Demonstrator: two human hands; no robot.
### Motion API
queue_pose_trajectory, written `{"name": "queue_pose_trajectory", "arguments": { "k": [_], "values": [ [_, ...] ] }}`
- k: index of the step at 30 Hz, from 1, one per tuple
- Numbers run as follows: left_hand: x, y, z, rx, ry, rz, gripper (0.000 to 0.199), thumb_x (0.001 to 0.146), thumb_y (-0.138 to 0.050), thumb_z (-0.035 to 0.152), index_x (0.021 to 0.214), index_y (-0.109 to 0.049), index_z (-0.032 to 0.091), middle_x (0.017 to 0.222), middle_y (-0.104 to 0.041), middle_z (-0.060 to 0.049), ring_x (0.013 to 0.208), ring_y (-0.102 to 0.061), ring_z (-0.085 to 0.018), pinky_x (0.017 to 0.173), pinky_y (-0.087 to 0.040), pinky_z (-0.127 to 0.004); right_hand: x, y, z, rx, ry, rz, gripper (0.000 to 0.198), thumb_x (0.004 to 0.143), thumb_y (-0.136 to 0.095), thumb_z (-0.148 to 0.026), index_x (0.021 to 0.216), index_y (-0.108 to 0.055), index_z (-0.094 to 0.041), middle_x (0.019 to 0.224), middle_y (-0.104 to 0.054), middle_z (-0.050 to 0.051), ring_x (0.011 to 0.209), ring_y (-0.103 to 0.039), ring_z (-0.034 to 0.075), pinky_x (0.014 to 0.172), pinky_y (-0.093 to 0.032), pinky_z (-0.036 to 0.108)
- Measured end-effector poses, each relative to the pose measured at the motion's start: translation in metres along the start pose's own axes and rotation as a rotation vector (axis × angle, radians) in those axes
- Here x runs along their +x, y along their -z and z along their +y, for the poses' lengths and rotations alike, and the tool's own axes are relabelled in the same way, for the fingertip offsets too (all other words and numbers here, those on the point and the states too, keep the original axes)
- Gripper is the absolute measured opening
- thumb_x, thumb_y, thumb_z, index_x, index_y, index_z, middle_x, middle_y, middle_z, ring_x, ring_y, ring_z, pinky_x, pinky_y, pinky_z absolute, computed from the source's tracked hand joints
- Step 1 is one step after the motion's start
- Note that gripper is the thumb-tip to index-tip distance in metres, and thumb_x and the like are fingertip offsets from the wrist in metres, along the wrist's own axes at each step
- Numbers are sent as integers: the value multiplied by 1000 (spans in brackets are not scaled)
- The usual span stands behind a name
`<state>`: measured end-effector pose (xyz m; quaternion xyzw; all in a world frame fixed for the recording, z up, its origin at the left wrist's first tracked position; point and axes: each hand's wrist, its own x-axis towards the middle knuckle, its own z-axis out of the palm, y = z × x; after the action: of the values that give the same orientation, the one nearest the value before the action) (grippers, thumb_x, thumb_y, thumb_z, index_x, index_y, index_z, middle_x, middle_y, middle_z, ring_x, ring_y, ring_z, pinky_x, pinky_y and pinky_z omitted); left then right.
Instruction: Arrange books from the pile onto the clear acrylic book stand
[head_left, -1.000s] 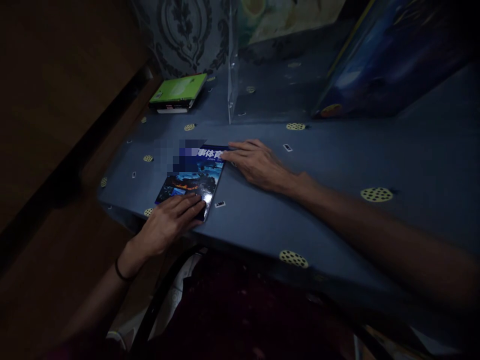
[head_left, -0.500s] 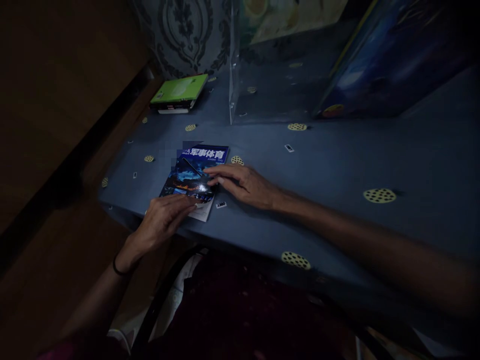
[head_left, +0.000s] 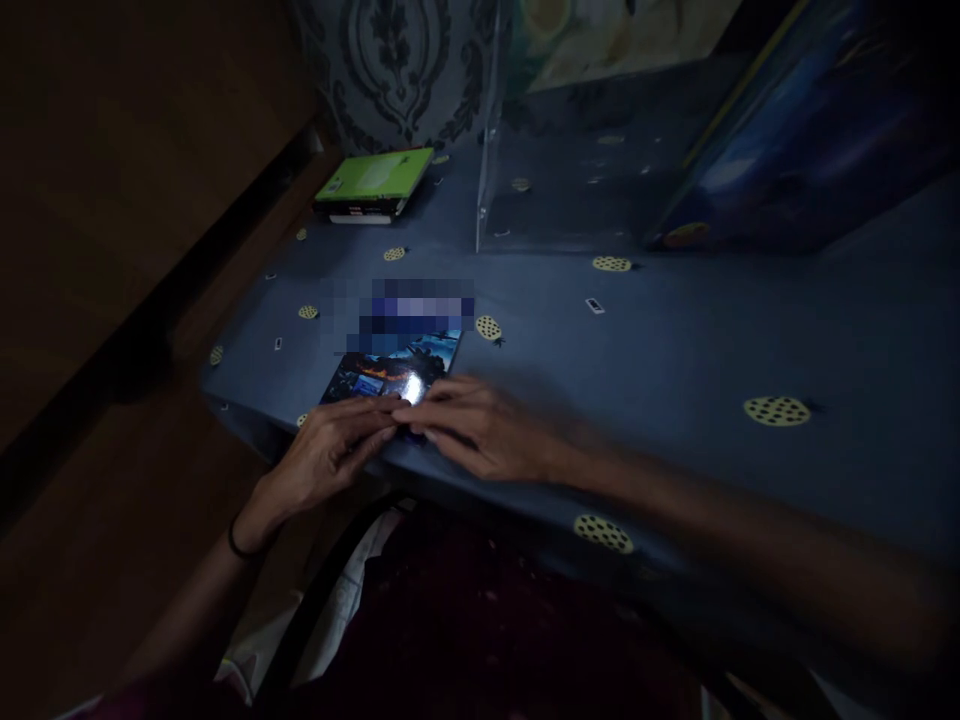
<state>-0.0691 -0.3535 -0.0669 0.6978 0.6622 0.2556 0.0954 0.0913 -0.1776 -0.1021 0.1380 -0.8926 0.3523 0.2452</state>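
A glossy booklet (head_left: 397,362) with a dark blue, fiery cover lies near the table's front edge; its upper part is blurred into blocks. My left hand (head_left: 334,440) rests over its lower edge, fingers stretched out and close together. From the right, my right hand (head_left: 480,428) reaches the booklet's lower right part, its fingers extended and their tips meeting those of my left hand. Both hands cover the booklet's bottom, so whether anything is pinched there is hidden. A dark band circles my left wrist.
The table (head_left: 540,370) has a blue cloth with yellow printed pineapples. A green-topped stack of books (head_left: 379,177) lies at the back left. A clear upright holder (head_left: 570,190) and a large blue item (head_left: 780,160) stand at the back right. A patterned wall (head_left: 397,60) rises behind.
My right hand has moved down the cover to meet my left fingertips. The white page corner at the booklet's lower right no longer shows. The view has shifted slightly.
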Motion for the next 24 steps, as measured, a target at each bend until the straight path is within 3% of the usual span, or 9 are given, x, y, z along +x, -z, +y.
{"name": "queue_pose_trajectory", "arguments": {
  "k": [4,8,10,13,16,18,21,24],
  "values": [
    [0,1,-10,-68,44,64,22,101,-53,27,104,-73,19,116,-75,-8,107,-71,-20,92,-58,-31,0,-1,-7,-202,72,-83,27,100,-45,-16,115,-67,-11,88,-74,9,92,-63,23,88,-52,44],
    [10,4,-38,191,269,239,32,100,-49,39,117,-67,19,118,-71,-11,111,-66,-27,97,-53,-44,0,2,-11,-253,37,-124,28,101,-44,-18,115,-67,-13,93,-75,9,92,-64,21,91,-51,41],
    [18,5,-51,330,405,239,41,97,-50,47,124,-63,17,117,-69,-13,110,-65,-31,95,-52,-48,0,4,-12,-259,41,-131,28,101,-45,-19,117,-67,-13,96,-75,9,94,-64,20,92,-50,40],
    [31,9,-62,328,493,194,49,93,-52,52,127,-59,18,113,-70,-12,105,-65,-31,92,-51,-45,0,7,-14,-267,43,-146,29,100,-45,-18,118,-67,-13,95,-75,9,93,-64,20,93,-50,40],
    [45,17,-68,195,572,173,51,88,-54,56,121,-62,18,99,-73,-9,95,-67,-28,86,-51,-40,-1,8,-16,-275,26,-170,28,100,-46,-18,115,-69,-15,93,-75,7,92,-63,19,95,-48,39],
    [54,22,-72,62,652,146,49,81,-58,62,102,-66,17,84,-72,-6,83,-67,-26,76,-51,-37,-1,9,-16,-275,33,-184,26,100,-47,-18,114,-69,-15,92,-75,7,93,-63,19,95,-48,39],
    [64,25,-75,-310,758,60,52,70,-65,69,76,-63,18,66,-66,-2,63,-62,-20,60,-49,-30,-2,8,-15,-282,51,-202,24,100,-48,-18,113,-69,-16,89,-75,6,95,-63,19,94,-48,39],
    [72,25,-69,-653,748,58,53,62,-74,67,77,-62,17,67,-67,-2,59,-61,-17,57,-50,-28,-3,8,-14,-305,65,-220,23,99,-49,-18,112,-68,-17,89,-76,6,96,-64,18,91,-49,37]
  ]
}}
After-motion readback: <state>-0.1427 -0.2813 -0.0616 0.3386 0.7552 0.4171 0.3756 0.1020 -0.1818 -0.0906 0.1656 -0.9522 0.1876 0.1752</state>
